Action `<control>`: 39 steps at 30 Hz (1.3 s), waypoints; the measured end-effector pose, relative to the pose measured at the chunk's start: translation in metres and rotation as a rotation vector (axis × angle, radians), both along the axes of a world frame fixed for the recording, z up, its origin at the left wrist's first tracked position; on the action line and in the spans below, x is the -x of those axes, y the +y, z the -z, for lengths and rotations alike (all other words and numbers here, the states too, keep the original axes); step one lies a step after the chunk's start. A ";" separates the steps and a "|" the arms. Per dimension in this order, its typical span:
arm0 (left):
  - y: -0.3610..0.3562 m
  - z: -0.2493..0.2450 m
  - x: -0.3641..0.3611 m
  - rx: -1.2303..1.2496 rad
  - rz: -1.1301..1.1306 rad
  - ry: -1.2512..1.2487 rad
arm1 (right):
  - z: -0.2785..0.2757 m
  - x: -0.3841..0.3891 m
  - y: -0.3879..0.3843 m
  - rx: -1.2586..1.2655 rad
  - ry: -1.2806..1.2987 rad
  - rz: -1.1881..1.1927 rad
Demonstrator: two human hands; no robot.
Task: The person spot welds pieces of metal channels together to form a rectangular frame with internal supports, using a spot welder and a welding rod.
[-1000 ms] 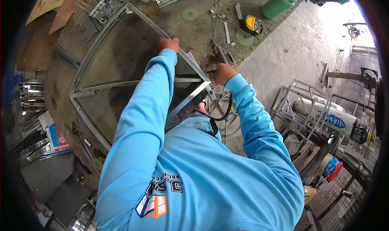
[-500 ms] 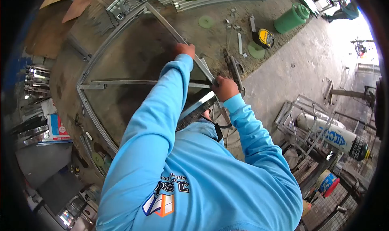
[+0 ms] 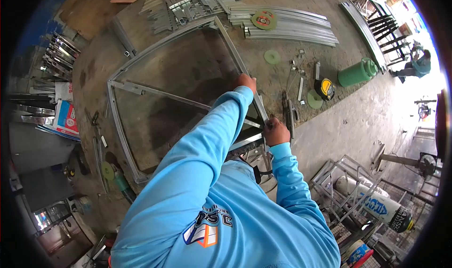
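A large metal frame [image 3: 125,138] is laid on the worktable [image 3: 89,127], close in front of the person's body. A thin bar [image 3: 165,95] is set across it, from its left corner toward its near right corner, and is partly covered by the left sleeve [image 3: 200,143].

The frame's right side is held by the left hand [image 3: 246,83], with the fingers closed around the rail. The right hand [image 3: 277,131] is placed at the frame's near right corner, with the fingers curled in narrow against the metal; whether anything small is pinched there cannot be told.

Just right of the frame, beside the right hand, a dark tool [image 3: 288,113] is laid. Farther right of the frame, a yellow and black tape measure [image 3: 325,89], a pale green disc [image 3: 315,99] and a green jug [image 3: 357,74] are seen. Beyond the frame's far right corner, metal strips [image 3: 301,34] are spread side by side, with a red-marked disc [image 3: 264,20] on top. Well right of the frame, off the table, another person [image 3: 419,64] is seen.
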State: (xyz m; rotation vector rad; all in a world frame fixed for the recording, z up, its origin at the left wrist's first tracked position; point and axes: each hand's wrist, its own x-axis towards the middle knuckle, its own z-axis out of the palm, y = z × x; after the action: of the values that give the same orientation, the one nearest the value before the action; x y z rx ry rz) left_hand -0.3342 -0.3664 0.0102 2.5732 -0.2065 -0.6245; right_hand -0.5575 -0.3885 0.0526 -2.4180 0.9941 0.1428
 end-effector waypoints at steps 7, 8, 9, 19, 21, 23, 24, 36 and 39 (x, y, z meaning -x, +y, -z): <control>0.002 0.000 0.004 0.060 -0.006 -0.029 | -0.001 0.004 0.004 -0.001 -0.101 0.100; 0.001 0.006 0.003 0.062 -0.003 -0.029 | 0.000 0.007 0.003 0.001 -0.102 0.103; 0.001 0.012 0.002 0.085 -0.015 -0.018 | 0.003 0.009 0.002 -0.080 -0.172 0.148; 0.035 -0.013 0.013 0.334 0.470 -0.741 | 0.017 0.051 -0.005 -0.288 -0.512 0.415; 0.046 -0.048 0.025 0.116 0.879 -0.716 | 0.027 0.067 -0.013 -0.006 -0.590 0.446; 0.047 -0.065 0.030 0.148 1.249 -0.676 | 0.017 0.073 -0.019 0.085 -0.514 0.503; 0.046 -0.060 0.032 0.155 1.278 -0.667 | 0.014 0.074 -0.023 0.167 -0.451 0.509; 0.016 -0.046 0.029 -0.015 1.883 -0.715 | 0.052 0.072 -0.039 -0.101 -0.408 0.406; 0.015 -0.049 0.029 0.023 1.907 -0.730 | 0.003 0.111 -0.033 -0.465 -0.613 0.532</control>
State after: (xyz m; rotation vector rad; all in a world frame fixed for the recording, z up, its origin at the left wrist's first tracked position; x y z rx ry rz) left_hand -0.3634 -0.3514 0.0594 1.6402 -2.8416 -0.0765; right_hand -0.6687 -0.4218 0.0496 -1.5605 1.1064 -0.4744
